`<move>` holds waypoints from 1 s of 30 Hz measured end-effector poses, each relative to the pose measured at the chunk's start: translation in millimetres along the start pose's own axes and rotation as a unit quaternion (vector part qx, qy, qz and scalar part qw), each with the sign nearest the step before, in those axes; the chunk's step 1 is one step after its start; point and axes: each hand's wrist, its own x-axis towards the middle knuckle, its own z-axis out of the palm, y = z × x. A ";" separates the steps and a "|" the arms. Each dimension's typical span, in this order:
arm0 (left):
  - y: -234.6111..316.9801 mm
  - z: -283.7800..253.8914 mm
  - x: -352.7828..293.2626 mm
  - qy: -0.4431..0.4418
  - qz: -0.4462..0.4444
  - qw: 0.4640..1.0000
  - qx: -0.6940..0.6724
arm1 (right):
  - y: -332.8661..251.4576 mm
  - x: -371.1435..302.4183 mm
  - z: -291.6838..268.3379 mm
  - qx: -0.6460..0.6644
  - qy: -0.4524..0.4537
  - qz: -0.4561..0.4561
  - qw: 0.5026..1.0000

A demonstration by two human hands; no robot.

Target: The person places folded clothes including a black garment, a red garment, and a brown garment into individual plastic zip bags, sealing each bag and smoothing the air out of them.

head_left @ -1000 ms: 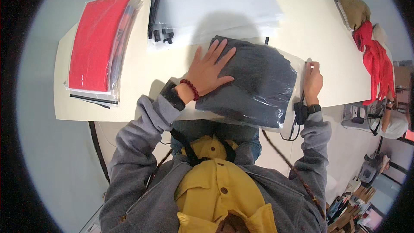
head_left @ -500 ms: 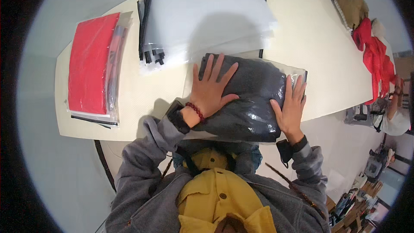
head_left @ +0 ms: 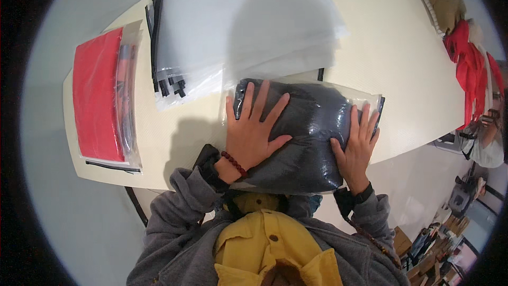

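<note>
A dark folded garment [head_left: 312,122] lies inside a clear plastic bag [head_left: 365,94] at the near edge of the table. My left hand [head_left: 254,127] rests flat on the bag's left part, fingers spread and pointing away from me. On its right end lies my right hand [head_left: 357,148], fingers stretched out and thumb apart, partly over the clear margin by the bag's black strip. Both palms touch the plastic, and neither hand grips anything. Beyond the hands, a stack of clear zip bags [head_left: 206,32] with black strips lies flat.
At the left end of the cream table [head_left: 381,26] lies a pile of bagged garments, a red one [head_left: 98,95] on top. At the far right are a tan garment [head_left: 443,2] and red cloth [head_left: 468,74]. A person [head_left: 487,145] shows at the right edge.
My view has shifted, so the table items sit differently in the picture. Both hands remain flat on the bag, which looks flatter, with its dark contents pressed smoother.
</note>
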 end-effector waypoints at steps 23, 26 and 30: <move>-47.0 -26.0 -49.4 0.169 -0.020 0.969 -0.178 | 15.1 -54.1 -46.5 0.290 0.010 0.056 0.955; 8.5 -41.5 -62.4 0.055 -0.049 0.997 0.013 | -6.3 -83.5 -51.5 0.291 0.046 0.036 0.955; 63.2 -26.7 -47.4 0.052 0.024 0.998 -0.006 | -72.7 -68.1 -48.3 0.079 0.017 0.006 0.997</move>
